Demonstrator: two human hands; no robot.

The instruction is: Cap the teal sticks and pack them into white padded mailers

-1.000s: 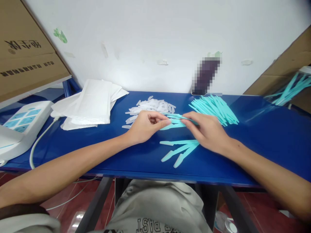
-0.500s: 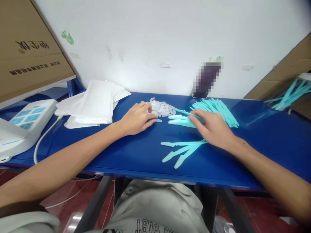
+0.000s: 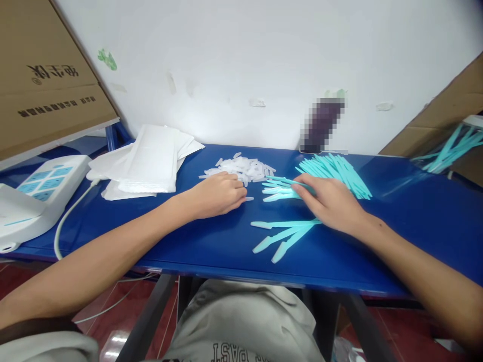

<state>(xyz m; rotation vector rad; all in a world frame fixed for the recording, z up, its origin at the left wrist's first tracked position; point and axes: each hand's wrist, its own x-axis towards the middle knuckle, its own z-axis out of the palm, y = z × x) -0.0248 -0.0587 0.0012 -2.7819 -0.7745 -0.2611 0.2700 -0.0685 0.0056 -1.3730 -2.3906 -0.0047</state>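
Observation:
My left hand [image 3: 222,195] is closed, its fingertips pinching a small translucent white blade cap [image 3: 249,199] that points right. Just behind that hand lies a loose pile of similar caps [image 3: 245,167]. My right hand [image 3: 328,201] is closed around slim turquoise eyebrow razors [image 3: 278,179], their heads fanned out toward the left; my palm hides the other ends, so I cannot tell how many are held. In front of the right hand, 3 razors with whitish covers over their heads [image 3: 289,232] rest on the blue table. A heap of turquoise razors [image 3: 337,173] lies behind it.
White paper-like packets [image 3: 147,158] are stacked at the left, beside a white power strip [image 3: 49,188] with a cable. A phone-like object [image 3: 322,125], blurred out, leans on the wall. Cardboard [image 3: 49,65] stands at left; a clear bag of razors [image 3: 453,148] lies at right.
My left hand has drawn back from the cap pile toward me, its fingers closing, with a cap at the fingertips. My right hand stays nearly in place; the razor heads in it have shifted slightly.

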